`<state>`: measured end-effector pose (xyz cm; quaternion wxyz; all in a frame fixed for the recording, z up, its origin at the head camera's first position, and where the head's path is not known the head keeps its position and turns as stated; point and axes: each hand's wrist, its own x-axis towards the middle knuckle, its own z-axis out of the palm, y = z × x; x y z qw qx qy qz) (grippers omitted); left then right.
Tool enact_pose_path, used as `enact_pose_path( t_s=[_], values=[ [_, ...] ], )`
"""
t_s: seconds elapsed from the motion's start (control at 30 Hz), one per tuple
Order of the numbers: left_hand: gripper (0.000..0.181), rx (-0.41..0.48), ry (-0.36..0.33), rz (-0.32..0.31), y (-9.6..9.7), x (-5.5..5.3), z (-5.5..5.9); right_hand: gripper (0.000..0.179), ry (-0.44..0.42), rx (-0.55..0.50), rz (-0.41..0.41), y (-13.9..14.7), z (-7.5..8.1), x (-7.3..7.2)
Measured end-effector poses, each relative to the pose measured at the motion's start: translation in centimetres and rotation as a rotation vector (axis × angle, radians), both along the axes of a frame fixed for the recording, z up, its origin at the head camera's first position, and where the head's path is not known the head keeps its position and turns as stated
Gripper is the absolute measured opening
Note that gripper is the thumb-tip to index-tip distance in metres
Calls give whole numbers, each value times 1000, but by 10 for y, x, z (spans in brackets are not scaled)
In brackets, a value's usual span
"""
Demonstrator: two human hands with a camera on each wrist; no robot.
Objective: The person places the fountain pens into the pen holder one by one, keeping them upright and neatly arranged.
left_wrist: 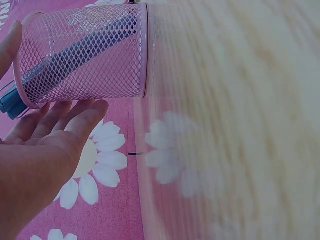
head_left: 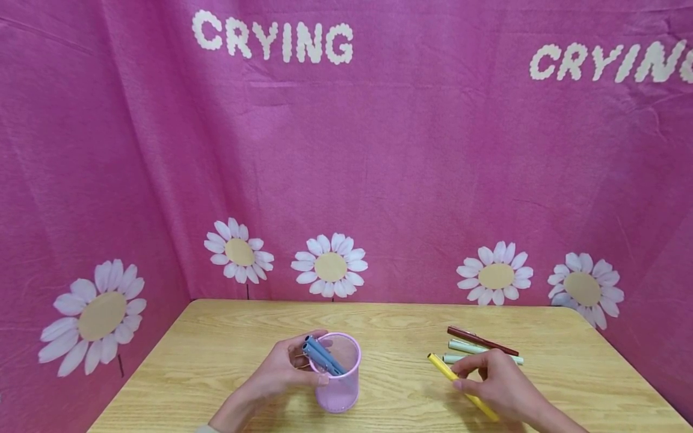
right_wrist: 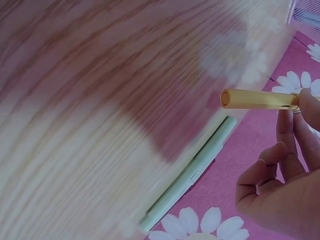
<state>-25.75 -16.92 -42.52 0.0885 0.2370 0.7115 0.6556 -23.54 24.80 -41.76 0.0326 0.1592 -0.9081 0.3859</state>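
Observation:
A pink mesh pen cup [head_left: 337, 397] stands upright on the table. Two blue pens [head_left: 320, 353] lean inside it, their ends poking past the rim on the left. My left hand [head_left: 278, 368] holds the cup from the left, thumb near the front of the rim and fingers at the far side; the left wrist view shows the fingers [left_wrist: 82, 117] stretched along the mesh. Over on the right, my right hand [head_left: 500, 382] pinches a yellow pen [head_left: 441, 367] between thumb and fingers. In the right wrist view the yellow pen [right_wrist: 257, 99] appears raised above the tabletop.
Just beyond my right hand lie a dark red pen [head_left: 476, 338] and two pale green pens [head_left: 460, 346], roughly side by side. The wooden table [head_left: 390, 331] ends at the back against a pink cloth [head_left: 406, 180] printed with daisies, which also hangs at both sides.

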Motion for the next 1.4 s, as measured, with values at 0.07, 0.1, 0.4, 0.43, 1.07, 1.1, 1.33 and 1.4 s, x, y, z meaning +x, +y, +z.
enact_pose_path(
  t_s=[0.07,0.1,0.4,0.43,1.07,1.1,1.33,1.4],
  values=[
    [80,3,5,-4,0,0,0,14,-15,-13,-4,-2,1,1],
    [80,4,4,-3,0,1,0,14,-23,-20,-5,-4,2,1],
    [80,-14,-8,8,1,0,-1,12,1,-63,20,-12,6,5],
    [80,-17,-9,11,1,0,-1,12,-5,-67,19,-13,7,6],
    [81,19,3,2,1,1,-1,13,62,-162,57,-36,17,7],
    [81,17,5,3,1,1,-1,13,55,-170,57,-38,18,7],
    [81,15,2,1,1,0,0,14,59,-216,67,-47,21,6],
    [80,17,-9,2,1,0,0,13,64,-225,72,-50,22,7]
  ],
)
